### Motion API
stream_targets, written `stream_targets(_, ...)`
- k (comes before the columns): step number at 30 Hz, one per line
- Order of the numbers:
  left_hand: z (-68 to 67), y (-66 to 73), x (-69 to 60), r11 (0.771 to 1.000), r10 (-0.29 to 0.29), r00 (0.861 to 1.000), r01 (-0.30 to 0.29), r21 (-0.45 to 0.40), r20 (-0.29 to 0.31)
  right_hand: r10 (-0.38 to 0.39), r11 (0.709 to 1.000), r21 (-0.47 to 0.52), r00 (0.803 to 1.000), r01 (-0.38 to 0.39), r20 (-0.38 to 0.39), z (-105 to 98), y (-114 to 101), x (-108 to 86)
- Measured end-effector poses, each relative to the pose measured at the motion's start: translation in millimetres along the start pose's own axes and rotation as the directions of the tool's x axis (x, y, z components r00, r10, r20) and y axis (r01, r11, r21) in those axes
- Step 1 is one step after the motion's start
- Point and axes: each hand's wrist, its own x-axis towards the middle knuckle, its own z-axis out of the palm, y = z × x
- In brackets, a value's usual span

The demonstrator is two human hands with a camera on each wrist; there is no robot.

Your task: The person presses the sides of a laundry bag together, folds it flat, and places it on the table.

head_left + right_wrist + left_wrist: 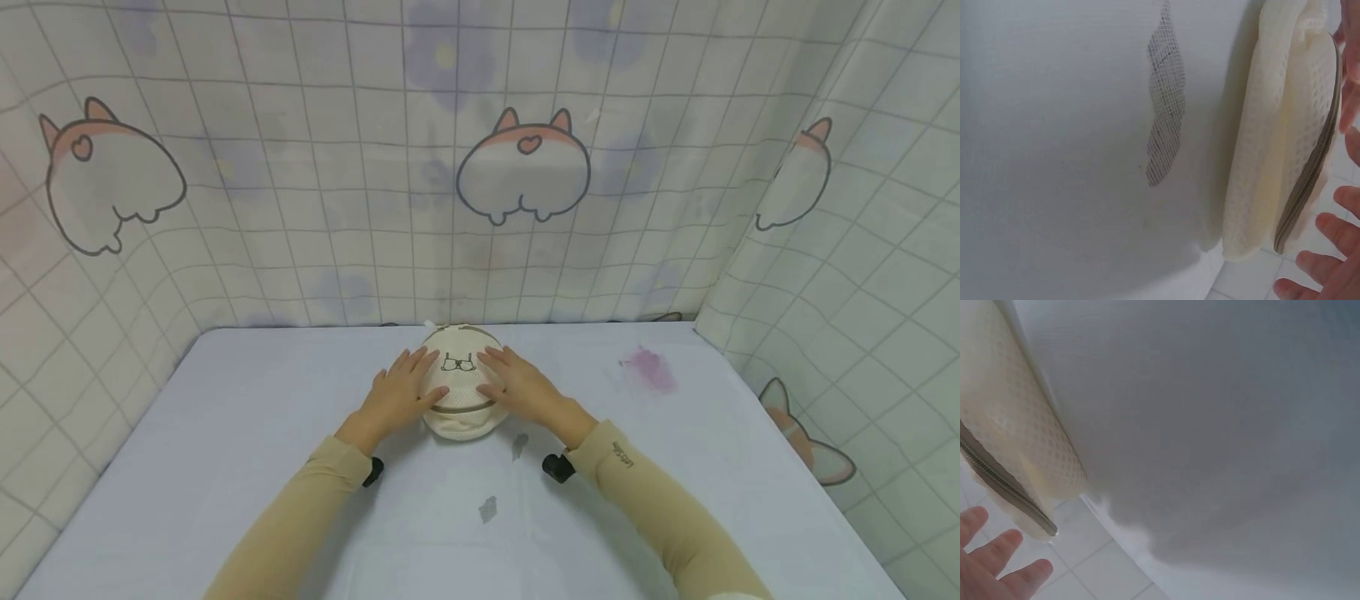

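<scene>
A round cream mesh laundry bag (459, 383) with a brown zipper and a small dark line drawing on its top sits near the far edge of the white table. Spread fingers of my left hand (399, 392) reach over its left side, and my right hand (527, 389) mirrors this on the right. Both hands have their fingers extended rather than curled. In the left wrist view, fingertips show beside the zipper (1004, 481). The right wrist view shows the bag's mesh side wall (1254, 162) bulging below the zipper. Whether the fingertips press on it, I cannot tell.
Grey patches (488, 509) mark the white tabletop (247, 417) in front of the bag, and a pink stain (651, 369) lies to its right. A checked curtain with cartoon animals (523, 171) hangs behind and along both sides.
</scene>
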Motion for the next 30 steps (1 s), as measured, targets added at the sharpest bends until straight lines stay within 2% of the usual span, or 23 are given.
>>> stream_targets(5,1.1,-0.6,3.0,1.000,0.006,1.000,-0.007,0.022,0.031,-0.022,0.999,-0.037,1.000,0.022,0.012,4.6,1.5,1.6)
stream_targets(12,2.2,-2.4,6.0,0.999,0.016,0.999,-0.018,0.031,0.051,-0.026,1.000,0.011,0.998,0.026,0.060,8.9,3.1,5.9)
stream_targets(17,6.5,-3.8,8.5,0.999,0.024,0.998,-0.025,0.038,0.052,-0.037,0.999,-0.014,0.997,0.038,0.074,10.8,1.5,8.4)
stream_targets(21,10.5,-3.6,10.5,0.998,0.026,0.997,-0.031,0.053,0.076,-0.046,0.997,-0.052,0.995,0.051,0.083,13.6,-1.1,11.4)
stream_targets(26,10.9,0.3,10.7,0.997,0.033,0.995,-0.040,0.073,0.097,-0.034,0.994,-0.103,0.993,0.046,0.111,15.8,-4.6,11.5)
stream_targets(30,10.2,3.3,10.1,0.997,0.025,0.994,-0.033,0.069,0.110,-0.005,0.995,-0.099,0.990,0.019,0.139,17.4,-6.0,10.4)
